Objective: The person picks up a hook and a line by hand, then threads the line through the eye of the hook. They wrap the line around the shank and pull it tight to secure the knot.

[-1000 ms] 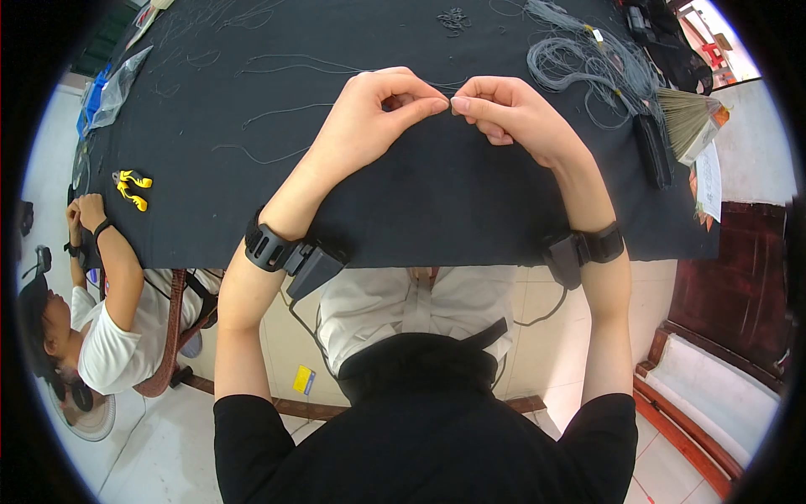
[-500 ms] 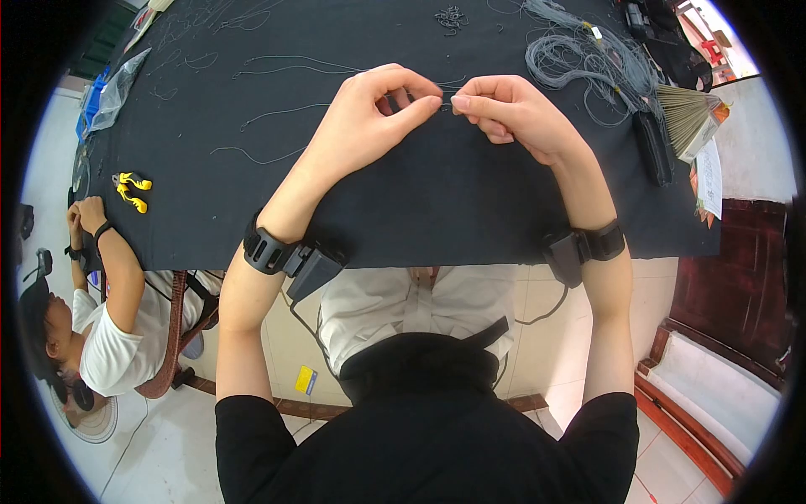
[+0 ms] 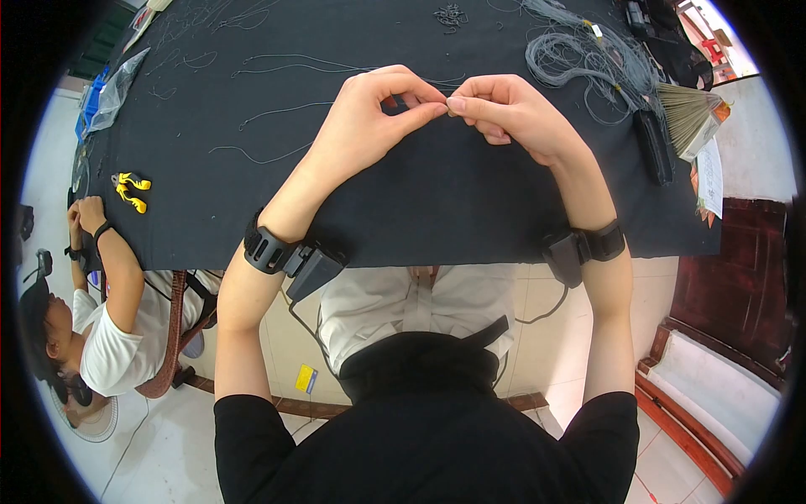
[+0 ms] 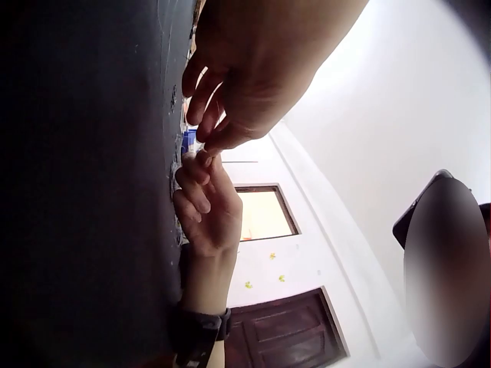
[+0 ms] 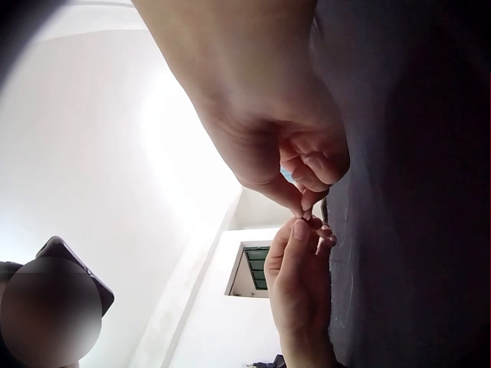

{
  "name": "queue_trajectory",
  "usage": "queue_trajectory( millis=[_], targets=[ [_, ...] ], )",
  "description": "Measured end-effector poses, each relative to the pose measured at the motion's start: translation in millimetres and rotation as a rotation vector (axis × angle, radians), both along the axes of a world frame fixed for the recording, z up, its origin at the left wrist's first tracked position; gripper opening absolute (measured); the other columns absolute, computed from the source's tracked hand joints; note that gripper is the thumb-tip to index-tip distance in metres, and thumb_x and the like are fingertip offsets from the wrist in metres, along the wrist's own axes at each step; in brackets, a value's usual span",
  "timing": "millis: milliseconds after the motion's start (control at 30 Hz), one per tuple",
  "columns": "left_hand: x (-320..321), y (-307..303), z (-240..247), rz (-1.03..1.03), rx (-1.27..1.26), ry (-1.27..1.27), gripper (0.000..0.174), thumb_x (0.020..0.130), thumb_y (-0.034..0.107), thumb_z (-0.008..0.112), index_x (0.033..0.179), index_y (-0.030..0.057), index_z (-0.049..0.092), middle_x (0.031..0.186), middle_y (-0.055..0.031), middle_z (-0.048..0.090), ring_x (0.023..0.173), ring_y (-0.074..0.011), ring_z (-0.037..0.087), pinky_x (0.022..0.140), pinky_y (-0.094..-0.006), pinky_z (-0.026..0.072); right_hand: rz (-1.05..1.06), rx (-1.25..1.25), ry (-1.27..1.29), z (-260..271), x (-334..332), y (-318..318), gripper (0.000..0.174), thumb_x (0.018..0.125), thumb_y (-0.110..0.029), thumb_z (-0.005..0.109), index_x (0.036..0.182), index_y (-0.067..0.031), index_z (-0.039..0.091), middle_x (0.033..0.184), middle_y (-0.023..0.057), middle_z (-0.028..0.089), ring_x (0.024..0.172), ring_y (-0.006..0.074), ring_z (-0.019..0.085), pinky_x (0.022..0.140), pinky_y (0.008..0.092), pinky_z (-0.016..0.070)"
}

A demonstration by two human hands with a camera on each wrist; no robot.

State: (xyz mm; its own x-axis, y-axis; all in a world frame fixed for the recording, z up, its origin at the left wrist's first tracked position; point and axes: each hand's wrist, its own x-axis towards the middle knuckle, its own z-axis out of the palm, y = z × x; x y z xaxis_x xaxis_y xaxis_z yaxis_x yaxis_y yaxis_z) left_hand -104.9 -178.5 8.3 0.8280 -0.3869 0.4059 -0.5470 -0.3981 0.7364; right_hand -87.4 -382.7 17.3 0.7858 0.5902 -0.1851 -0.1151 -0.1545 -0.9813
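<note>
Over the black cloth, my left hand (image 3: 369, 118) and right hand (image 3: 516, 113) meet fingertip to fingertip. Each pinches between thumb and forefinger at a thin grey cord, mostly hidden by the fingers; I cannot tell what else is in the pinch. In the left wrist view, my right hand (image 4: 213, 218) has its other fingers loosely curled. The right wrist view shows my left hand (image 5: 295, 284) reaching up to the right fingertips. Several thin grey cords (image 3: 285, 112) with small end loops lie left of and behind my left hand.
Behind my hands lies a pile of small dark hooks (image 3: 451, 17). A coiled bundle of grey cord (image 3: 558, 63) is at the back right, beside a brush of stiff bristles (image 3: 684, 118). Yellow-handled pliers (image 3: 132, 191) lie at left, near another person (image 3: 109, 319) seated at the table.
Half a second ago the left fingertips drew slightly back from the right ones, showing a bit of cord between. Now they touch again. The right hand has barely moved.
</note>
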Motion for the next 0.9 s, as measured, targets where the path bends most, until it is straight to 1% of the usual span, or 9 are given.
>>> queue_trajectory(
  millis=[233,333,433,533,733,900],
  targets=[
    [-0.4,-1.0,0.3,-0.010,-0.026,0.028,0.011,0.076,0.014,0.065,0.081,0.0050,0.067,0.074,-0.0028,0.062,0.067,-0.0121,0.057,0.059,-0.0243,0.0406,-0.007,-0.015,-0.019,-1.0,-0.1,0.6,0.027,0.083,-0.027,0.062,0.086,-0.0006,0.063,0.064,-0.0012,0.049,0.049,0.0021,0.039,0.042,0.0158,0.0289],
    [-0.9,-1.0,0.8,0.000,-0.042,0.031,0.011,0.075,0.014,0.065,0.080,0.0045,0.067,0.073,-0.0023,0.061,0.066,-0.0117,0.056,0.059,-0.0242,0.0403,-0.047,0.000,0.028,1.0,-0.5,1.6,0.027,0.084,-0.027,0.060,0.087,-0.0005,0.063,0.065,-0.0013,0.050,0.049,0.0018,0.039,0.041,0.0159,0.0296],
    [-1.2,-0.9,0.8,0.009,-0.050,0.036,0.010,0.075,0.013,0.065,0.079,0.0044,0.067,0.072,-0.0020,0.061,0.066,-0.0114,0.056,0.059,-0.0240,0.0401,-0.072,-0.005,0.007,-0.9,1.3,-0.1,0.027,0.086,-0.027,0.058,0.088,-0.0004,0.063,0.065,-0.0015,0.049,0.049,0.0015,0.040,0.041,0.0158,0.0300],
    [-1.4,-1.6,1.5,0.006,-0.062,0.047,0.009,0.075,0.012,0.064,0.079,0.0044,0.066,0.071,-0.0018,0.060,0.066,-0.0109,0.055,0.059,-0.0238,0.0399,-0.023,-0.011,0.034,4.0,-1.2,1.5,0.027,0.085,-0.027,0.058,0.088,-0.0007,0.062,0.065,-0.0017,0.049,0.049,0.0012,0.040,0.041,0.0154,0.0298],
    [-1.6,-1.8,3.0,0.001,-0.058,0.041,0.009,0.075,0.013,0.064,0.079,0.0045,0.066,0.070,-0.0017,0.059,0.065,-0.0107,0.054,0.059,-0.0237,0.0399,-0.005,0.015,0.006,0.5,-0.4,1.0,0.026,0.083,-0.026,0.062,0.089,-0.0012,0.063,0.066,-0.0016,0.050,0.050,0.0016,0.039,0.042,0.0152,0.0291],
    [-1.5,-1.8,2.3,0.001,-0.065,0.032,0.009,0.075,0.013,0.064,0.079,0.0044,0.066,0.071,-0.0018,0.059,0.065,-0.0105,0.054,0.058,-0.0235,0.0399,-0.014,0.028,-0.008,0.9,-0.1,-0.4,0.026,0.083,-0.025,0.062,0.090,-0.0006,0.063,0.067,-0.0011,0.050,0.050,0.0020,0.039,0.042,0.0153,0.0289]
  ],
)
